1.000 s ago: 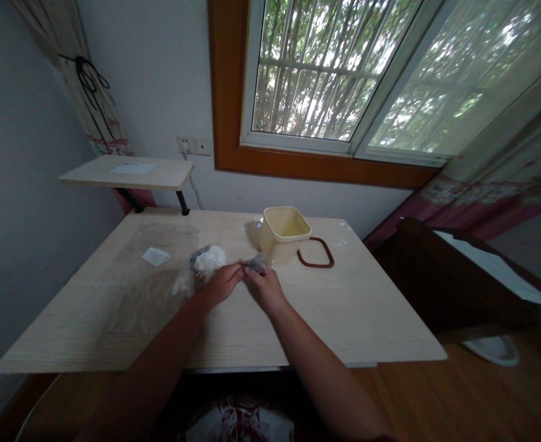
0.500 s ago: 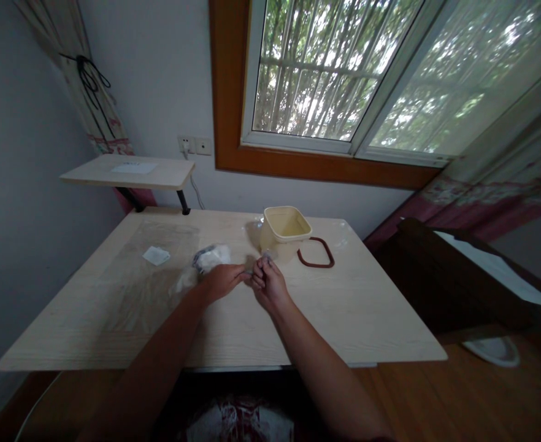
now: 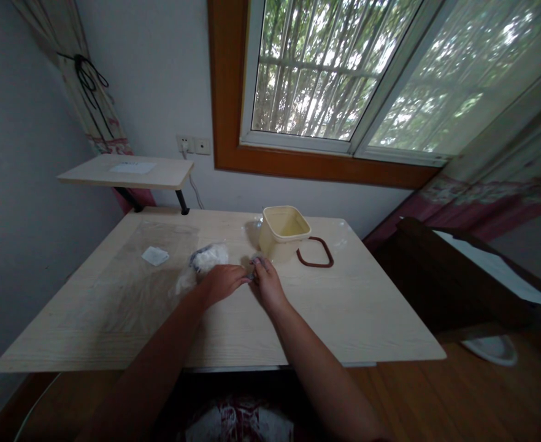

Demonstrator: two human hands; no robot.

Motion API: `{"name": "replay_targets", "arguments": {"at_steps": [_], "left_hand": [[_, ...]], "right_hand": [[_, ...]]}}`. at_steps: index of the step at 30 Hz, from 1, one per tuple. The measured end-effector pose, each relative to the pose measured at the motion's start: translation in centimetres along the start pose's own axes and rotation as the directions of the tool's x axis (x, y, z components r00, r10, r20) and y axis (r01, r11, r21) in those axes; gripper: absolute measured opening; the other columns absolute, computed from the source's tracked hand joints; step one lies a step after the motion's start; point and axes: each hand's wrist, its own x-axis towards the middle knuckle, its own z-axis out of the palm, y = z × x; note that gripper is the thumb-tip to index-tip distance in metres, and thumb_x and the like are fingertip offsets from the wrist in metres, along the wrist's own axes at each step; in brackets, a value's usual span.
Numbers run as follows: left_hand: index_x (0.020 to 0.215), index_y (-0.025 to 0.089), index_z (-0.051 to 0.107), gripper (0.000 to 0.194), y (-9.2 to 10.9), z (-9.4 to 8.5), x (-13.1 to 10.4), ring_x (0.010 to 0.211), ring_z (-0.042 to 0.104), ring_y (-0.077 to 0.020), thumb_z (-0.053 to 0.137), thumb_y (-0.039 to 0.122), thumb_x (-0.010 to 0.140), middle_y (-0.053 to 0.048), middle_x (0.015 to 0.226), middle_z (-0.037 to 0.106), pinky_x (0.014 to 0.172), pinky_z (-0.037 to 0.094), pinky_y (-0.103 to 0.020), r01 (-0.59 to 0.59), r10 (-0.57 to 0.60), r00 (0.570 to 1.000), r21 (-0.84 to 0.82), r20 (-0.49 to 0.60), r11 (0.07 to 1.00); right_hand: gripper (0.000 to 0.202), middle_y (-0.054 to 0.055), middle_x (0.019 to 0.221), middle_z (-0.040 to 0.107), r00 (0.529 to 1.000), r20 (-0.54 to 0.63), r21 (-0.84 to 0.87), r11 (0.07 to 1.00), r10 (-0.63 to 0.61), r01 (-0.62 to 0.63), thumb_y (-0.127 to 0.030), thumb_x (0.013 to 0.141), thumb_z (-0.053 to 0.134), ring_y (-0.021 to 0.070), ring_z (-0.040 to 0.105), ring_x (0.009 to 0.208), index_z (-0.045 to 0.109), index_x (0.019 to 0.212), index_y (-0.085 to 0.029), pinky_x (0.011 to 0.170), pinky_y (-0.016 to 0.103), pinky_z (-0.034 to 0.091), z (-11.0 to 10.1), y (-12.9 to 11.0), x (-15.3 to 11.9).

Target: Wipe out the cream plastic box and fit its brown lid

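Note:
Both hands meet over the middle of the table. My left hand (image 3: 225, 282) is closed, its fingertips pinching something small and greyish that I cannot make out. Its other side is gripped by my right hand (image 3: 267, 281), whose fingers are closed too. Just behind my left hand lies a crumpled clear plastic bag with white and dark contents (image 3: 210, 256). A pale yellow square tub (image 3: 283, 236) stands open behind my right hand. To the right of the tub, a dark red C-shaped strip (image 3: 330, 255) rests on the table.
A flat clear plastic sheet (image 3: 127, 288) with a small white packet (image 3: 155, 256) covers the left of the wooden table (image 3: 344, 325). A raised shelf (image 3: 160, 172) stands at the back left. Dark furniture (image 3: 436, 288) is beyond the right edge.
My right hand has turned slightly and shifted a little left, its fingers now nearer the left fingertips. The tub, bag and red strip have stayed in place.

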Motion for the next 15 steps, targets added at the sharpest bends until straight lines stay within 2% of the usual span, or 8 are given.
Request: {"name": "replay_targets", "arguments": {"at_steps": [2, 5, 7, 9, 12, 15], "left_hand": [[0.091, 0.016, 0.065, 0.032, 0.0, 0.0, 0.0, 0.084, 0.065, -0.021, 0.043, 0.037, 0.1, -0.01, 0.087, 0.069, 0.074, 0.044, -0.03, 0.028, -0.028, 0.999, -0.011, -0.021, 1.0], [0.091, 0.017, 0.064, 0.032, -0.4, -0.1, 0.0, 0.081, 0.064, -0.0194, 0.041, 0.036, 0.101, -0.008, 0.086, 0.069, 0.072, 0.044, -0.029, 0.092, -0.098, 0.99, -0.062, -0.101, 0.994], [0.09, 0.018, 0.064, 0.032, -0.7, -0.1, 0.0, 0.078, 0.064, -0.0182, 0.041, 0.036, 0.101, -0.006, 0.083, 0.068, 0.071, 0.043, -0.028, 0.142, -0.16, 0.971, -0.111, -0.175, 0.984], [0.089, 0.018, 0.064, 0.032, -0.8, -0.2, -0.1, 0.077, 0.063, -0.0172, 0.041, 0.037, 0.101, -0.004, 0.081, 0.068, 0.07, 0.043, -0.027, 0.184, -0.22, 0.945, -0.162, -0.242, 0.97], [0.088, 0.019, 0.064, 0.032, -0.7, -0.3, -0.1, 0.075, 0.063, -0.0162, 0.042, 0.038, 0.1, -0.003, 0.079, 0.067, 0.069, 0.044, -0.026, 0.2, -0.254, 0.929, -0.212, -0.269, 0.956], [0.087, 0.019, 0.065, 0.033, -0.5, -0.2, -0.1, 0.077, 0.064, -0.0161, 0.041, 0.038, 0.101, -0.004, 0.08, 0.068, 0.07, 0.045, -0.026, 0.169, -0.217, 0.953, -0.22, -0.211, 0.961]], "right_hand": [[0.038, -0.01, 0.058, 0.039, 1.0, -0.011, 0.126, 0.992, -0.014, 0.015, -0.053, 0.079, 0.071, 0.0076, 0.033, 0.048, 0.061, 0.102, -0.025, 0.045, 0.02, 0.029, 0.1, -0.3, -0.2], [0.045, -0.006, 0.074, 0.057, 1.0, 0.021, 0.279, 0.96, -0.023, 0.017, -0.041, 0.076, 0.078, 0.0083, 0.048, 0.058, 0.062, 0.116, -0.028, 0.054, 0.021, 0.04, 0.4, -1.0, -0.7], [0.049, -0.002, 0.092, 0.066, 0.998, 0.053, 0.321, 0.947, -0.038, 0.02, -0.033, 0.071, 0.083, 0.0112, 0.059, 0.075, 0.063, 0.116, -0.029, 0.068, 0.024, 0.047, 0.4, -1.3, -1.0], [0.045, 0.0, 0.102, 0.068, 0.992, 0.12, 0.304, 0.953, -0.048, 0.01, -0.028, 0.068, 0.085, 0.0143, 0.062, 0.088, 0.067, 0.11, -0.027, 0.078, 0.027, 0.049, 0.4, -1.4, -1.2], [0.035, 0.003, 0.099, 0.07, 0.984, 0.178, 0.242, 0.97, -0.021, -0.023, -0.029, 0.07, 0.085, 0.0153, 0.061, 0.087, 0.072, 0.101, -0.022, 0.079, 0.027, 0.048, 0.4, -1.1, -1.1], [0.034, 0.003, 0.092, 0.07, 0.991, 0.133, 0.244, 0.969, 0.014, -0.047, -0.033, 0.069, 0.085, 0.0144, 0.06, 0.081, 0.073, 0.098, -0.02, 0.074, 0.026, 0.047, 0.4, -0.8, -0.9]]}}
